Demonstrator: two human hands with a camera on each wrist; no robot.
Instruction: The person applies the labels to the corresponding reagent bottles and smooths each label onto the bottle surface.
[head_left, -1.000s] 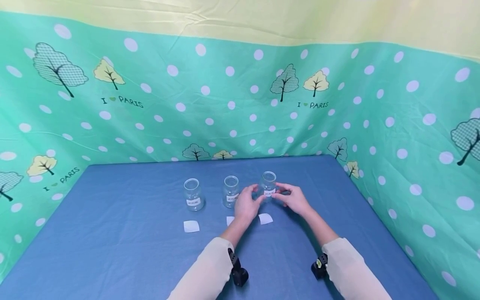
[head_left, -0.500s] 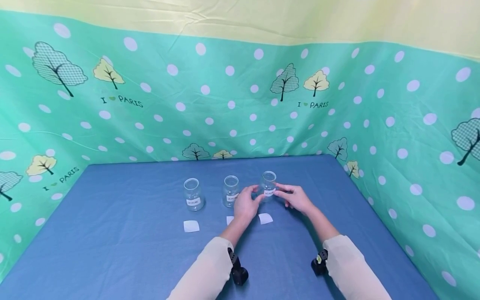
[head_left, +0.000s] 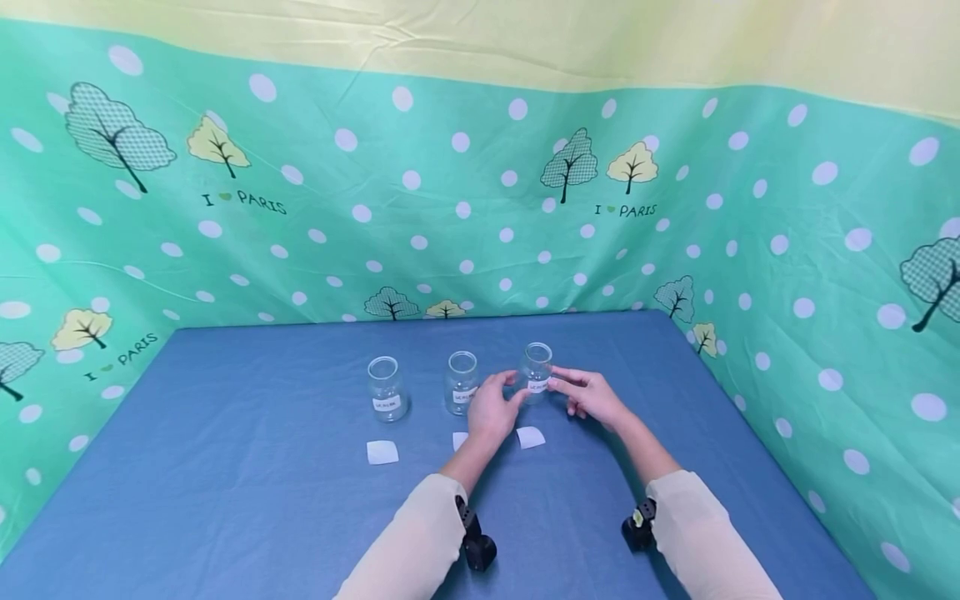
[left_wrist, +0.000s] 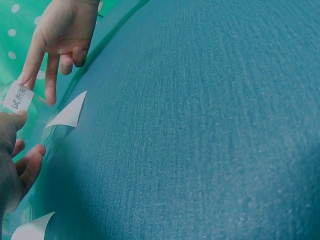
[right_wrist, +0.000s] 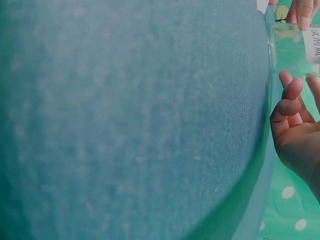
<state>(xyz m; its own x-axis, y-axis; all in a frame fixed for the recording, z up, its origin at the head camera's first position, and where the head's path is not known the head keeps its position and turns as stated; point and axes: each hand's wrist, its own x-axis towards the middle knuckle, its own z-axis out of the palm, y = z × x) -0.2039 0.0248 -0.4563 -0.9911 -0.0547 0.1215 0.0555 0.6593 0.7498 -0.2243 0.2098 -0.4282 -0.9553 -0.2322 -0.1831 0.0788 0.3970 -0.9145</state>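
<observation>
An open-topped clear glass jar [head_left: 537, 357] stands upright at the right end of a row of three. My left hand [head_left: 491, 408] holds its left side, thumb at the edge of the white label [head_left: 537, 387]. From the other side my right hand [head_left: 596, 398] grips the jar, thumb on the label's right end and index finger farther back. Its other fingers hang curled, off the glass, as the right wrist view shows. Dark printed characters mark the label [left_wrist: 18, 98] in the left wrist view.
Two more labelled jars, the middle one [head_left: 461, 375] and the left one [head_left: 385, 383], stand alongside. White paper pieces lie in front: one at left [head_left: 382, 452], one at right [head_left: 531, 437], one partly behind my left wrist. Patterned green cloth [head_left: 465, 208] hangs behind the blue table [head_left: 262, 500].
My right thumb has slid slightly up and right along the label, and that hand's lower fingers have dropped a little. The left hand and the jars stay where they were.
</observation>
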